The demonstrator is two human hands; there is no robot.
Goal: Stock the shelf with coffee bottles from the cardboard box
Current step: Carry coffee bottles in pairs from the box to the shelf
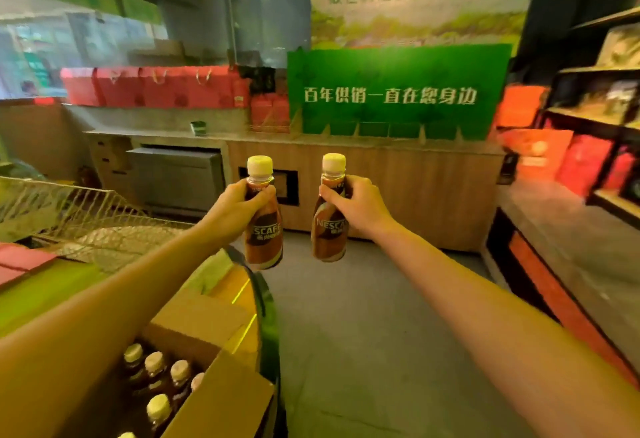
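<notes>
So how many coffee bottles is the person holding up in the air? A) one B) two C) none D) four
B: the left hand grips one Nescafe bottle and the right hand grips a second Nescafe bottle, both upright.

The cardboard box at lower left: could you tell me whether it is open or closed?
Open: the cardboard box has its flaps spread, and capped bottles show inside.

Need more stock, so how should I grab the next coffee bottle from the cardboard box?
Grip the coffee bottle by its neck under the cream cap, coming straight down: the bottles stand upright, packed close in the cardboard box, only tops showing.
</notes>
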